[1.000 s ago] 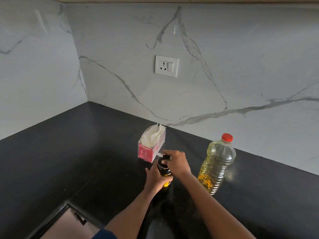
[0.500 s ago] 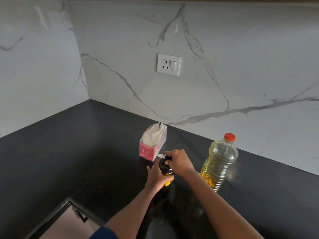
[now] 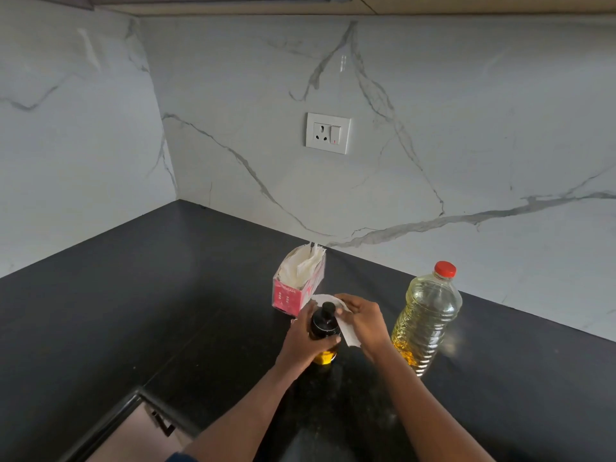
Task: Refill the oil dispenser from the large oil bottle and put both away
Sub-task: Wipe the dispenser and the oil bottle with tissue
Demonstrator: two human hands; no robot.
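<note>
The small oil dispenser [image 3: 324, 328], black on top with yellow oil showing at its base, stands upright on the black counter [image 3: 166, 311]. My left hand [image 3: 301, 343] grips its body from the left. My right hand [image 3: 365, 323] holds a white tissue [image 3: 346, 331] against the dispenser's right side, just below the cap. The large clear oil bottle [image 3: 426, 320] with a red cap stands upright to the right, its cap on, apart from both hands.
A pink tissue box [image 3: 298, 283] with white tissues sticking out sits just behind the dispenser. The marble walls meet in a corner at the back left. A socket [image 3: 328, 132] is on the wall. A drawer handle [image 3: 163, 425] shows below the counter edge.
My right hand has come off the dispenser's cap and now holds a white tissue at its side. The left hand keeps its grip. The camera tilted slightly.
</note>
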